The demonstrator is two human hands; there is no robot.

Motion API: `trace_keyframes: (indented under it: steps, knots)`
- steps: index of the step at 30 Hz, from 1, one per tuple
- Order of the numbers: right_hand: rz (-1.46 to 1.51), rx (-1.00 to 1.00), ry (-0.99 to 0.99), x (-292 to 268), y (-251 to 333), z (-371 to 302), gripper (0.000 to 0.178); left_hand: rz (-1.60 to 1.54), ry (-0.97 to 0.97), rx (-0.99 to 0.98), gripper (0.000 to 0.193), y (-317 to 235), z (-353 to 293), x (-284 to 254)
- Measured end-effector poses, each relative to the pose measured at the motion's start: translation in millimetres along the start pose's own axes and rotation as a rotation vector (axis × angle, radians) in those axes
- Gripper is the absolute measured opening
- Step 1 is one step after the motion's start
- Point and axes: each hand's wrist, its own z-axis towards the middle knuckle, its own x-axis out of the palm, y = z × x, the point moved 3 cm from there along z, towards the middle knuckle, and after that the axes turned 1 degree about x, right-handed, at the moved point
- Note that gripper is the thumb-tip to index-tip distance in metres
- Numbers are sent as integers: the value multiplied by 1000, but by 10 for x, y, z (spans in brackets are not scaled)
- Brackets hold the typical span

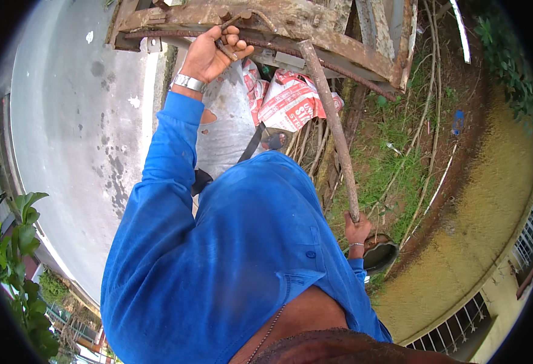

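Note:
My left hand, with a metal band at its wrist, is closed around a short rusty rod at the edge of a rusty, worn metal frame. The rod's lower end pokes out between my fingers. Down at my right side, my right hand grips the lower end of a long brown bar. That bar slants up and to the left, its far end close to the frame. Whether the bar is metal or wood I cannot tell. A ribbed rusty reinforcing bar runs along the frame's near edge.
Red-and-white sacks lie under the frame, beside my sandalled foot. Grey pavement spreads left. To the right are grass, long thin stems, a dark round container and a yellowish wall.

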Motion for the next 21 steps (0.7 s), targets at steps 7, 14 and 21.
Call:
trace_keyframes:
  steps: [7,14,21]
  knots:
    - [11,-14,46,-54,109,15,28,90,-38,-11,41,-47,-49,31]
    - [26,-72,94,-70,290,206,30,-10,-19,-21,35,-34,-52,69]
    - [-12,-89,126,-173,438,340,33,-23,-86,-37,41,-32,-86,170]
